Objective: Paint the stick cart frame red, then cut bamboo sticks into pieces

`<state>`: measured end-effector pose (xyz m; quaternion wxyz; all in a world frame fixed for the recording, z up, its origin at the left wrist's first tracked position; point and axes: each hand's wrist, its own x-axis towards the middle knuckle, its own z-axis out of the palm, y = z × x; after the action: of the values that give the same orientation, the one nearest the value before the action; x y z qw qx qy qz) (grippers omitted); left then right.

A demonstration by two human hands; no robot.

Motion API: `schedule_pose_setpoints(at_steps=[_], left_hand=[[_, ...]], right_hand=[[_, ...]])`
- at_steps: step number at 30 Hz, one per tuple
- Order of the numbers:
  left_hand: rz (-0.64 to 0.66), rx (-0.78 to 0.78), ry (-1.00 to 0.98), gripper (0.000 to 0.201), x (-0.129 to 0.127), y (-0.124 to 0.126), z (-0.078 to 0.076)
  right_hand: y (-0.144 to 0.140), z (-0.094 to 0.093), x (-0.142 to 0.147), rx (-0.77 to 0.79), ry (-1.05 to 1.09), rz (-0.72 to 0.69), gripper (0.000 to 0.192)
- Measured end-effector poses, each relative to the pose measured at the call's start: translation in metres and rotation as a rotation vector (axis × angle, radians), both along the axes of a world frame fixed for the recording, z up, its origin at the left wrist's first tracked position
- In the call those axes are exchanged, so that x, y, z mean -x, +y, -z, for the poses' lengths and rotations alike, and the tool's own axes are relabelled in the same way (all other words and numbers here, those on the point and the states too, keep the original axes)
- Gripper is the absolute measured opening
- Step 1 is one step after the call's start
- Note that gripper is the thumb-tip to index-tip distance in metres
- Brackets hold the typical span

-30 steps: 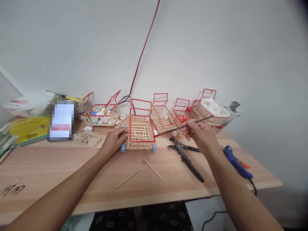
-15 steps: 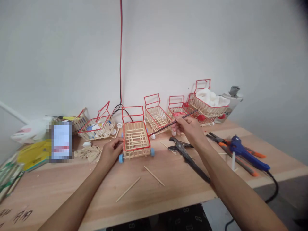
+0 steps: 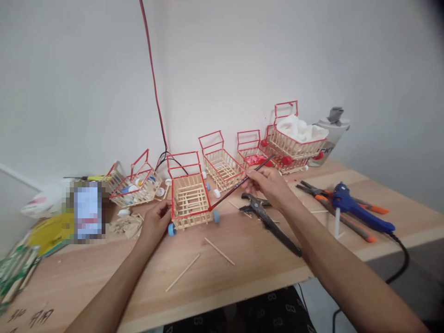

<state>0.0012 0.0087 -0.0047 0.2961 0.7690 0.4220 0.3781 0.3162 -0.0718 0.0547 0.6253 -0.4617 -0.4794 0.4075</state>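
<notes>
A small stick-built cart [image 3: 190,196] with red rims and blue wheels stands on the wooden table [image 3: 243,268]. My left hand [image 3: 157,221] grips its left side near a blue wheel. My right hand [image 3: 267,182] pinches a thin dark brush [image 3: 239,183] whose tip touches the cart's red rim at its right front corner. Black pliers [image 3: 270,223] lie just below my right hand.
Several more red-rimmed carts [image 3: 222,164] line the wall; one holds white stuffing [image 3: 298,129]. A blue glue gun [image 3: 360,215], orange-handled tools [image 3: 343,219], loose sticks [image 3: 218,244], a red cable [image 3: 152,88], and papers at the left [image 3: 48,226] are around.
The view has swung right and up, so everything shifts left in the picture. My right hand has lowered the brush tip along the cart's right rim. My left hand still holds the cart.
</notes>
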Motion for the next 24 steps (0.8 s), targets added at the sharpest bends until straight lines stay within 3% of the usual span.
schedule_pose_setpoints(at_steps=[16,24], left_hand=[[0.018,0.002,-0.011,0.022,0.003,0.002,0.004],[-0.018,0.011,-0.015,0.022,-0.003,-0.003,-0.005]], right_hand=[[0.001,0.001,0.000,-0.018,0.024,0.012,0.033],[0.008,0.009,0.005,-0.067,0.002,0.053,0.036]])
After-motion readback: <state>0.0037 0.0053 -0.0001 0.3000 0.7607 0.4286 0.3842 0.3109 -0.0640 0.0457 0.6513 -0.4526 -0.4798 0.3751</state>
